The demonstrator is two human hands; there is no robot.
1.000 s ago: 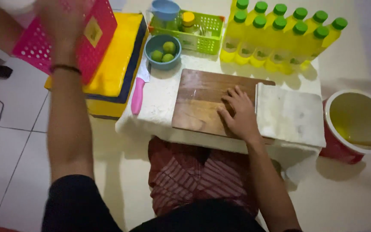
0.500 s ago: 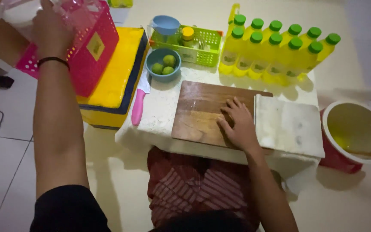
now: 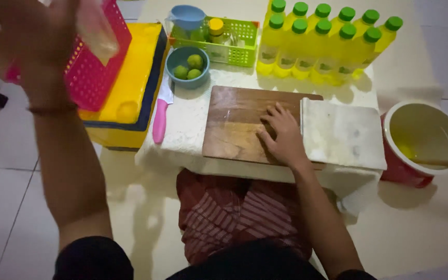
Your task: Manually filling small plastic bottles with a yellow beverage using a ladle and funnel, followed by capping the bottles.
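My left hand [image 3: 40, 44] is raised at the upper left, blurred, holding a clear plastic item [image 3: 95, 28] in front of a pink basket [image 3: 97, 72]. My right hand [image 3: 282, 136] lies flat, fingers spread, on a wooden cutting board [image 3: 234, 124] on the low table. A pink-handled knife [image 3: 161, 111] lies left of the board. A blue bowl [image 3: 173, 62] with three green limes [image 3: 193, 66] stands behind the knife.
Several yellow bottles with green caps [image 3: 327, 41] stand at the back right. A green basket [image 3: 237, 44] holds a blue cup [image 3: 187, 18] and a jar. A white slab [image 3: 340, 134] lies right of the board. A red bucket [image 3: 423, 140] holds yellow liquid. A yellow box [image 3: 128, 88] sits left.
My left hand has lifted out of the pink basket toward me with the clear plastic item. My right hand stays on the board.
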